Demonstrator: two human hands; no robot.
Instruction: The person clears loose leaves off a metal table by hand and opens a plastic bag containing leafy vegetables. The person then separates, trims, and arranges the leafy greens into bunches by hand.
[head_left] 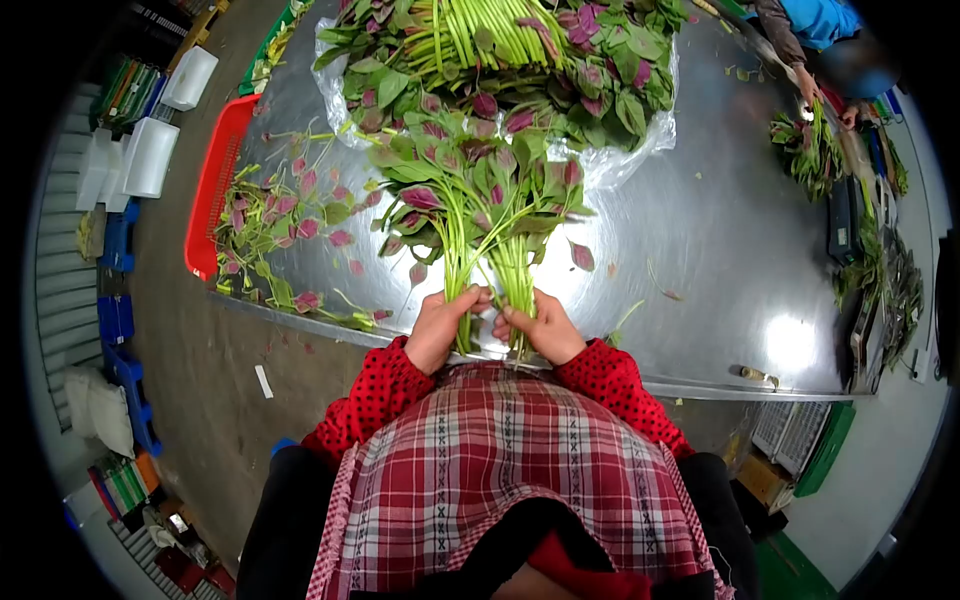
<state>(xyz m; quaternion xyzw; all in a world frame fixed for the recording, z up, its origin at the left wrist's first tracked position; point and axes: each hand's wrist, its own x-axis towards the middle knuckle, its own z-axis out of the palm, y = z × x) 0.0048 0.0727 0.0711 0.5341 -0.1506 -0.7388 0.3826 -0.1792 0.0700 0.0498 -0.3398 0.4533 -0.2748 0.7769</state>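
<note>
Two bunches of green stems with green and purple leaves lie side by side at the metal table's front edge. My left hand (446, 325) is closed round the lower stems of the left bunch (455, 240). Around the stems of the right bunch (513, 265), my right hand (541, 326) is closed too. The leafy tops of both bunches point away from me and overlap. Just beyond them, a large pile of the same greens (490, 50) rests on clear plastic sheeting (625, 160).
Loose leaves and stems (285, 215) lie on the table (700, 260) at the left, beside a red basket (216, 190). A small knife-like tool (758, 376) is near the front right edge. Another person's hand (807, 86) holds greens at the far right, near a dark device (843, 220).
</note>
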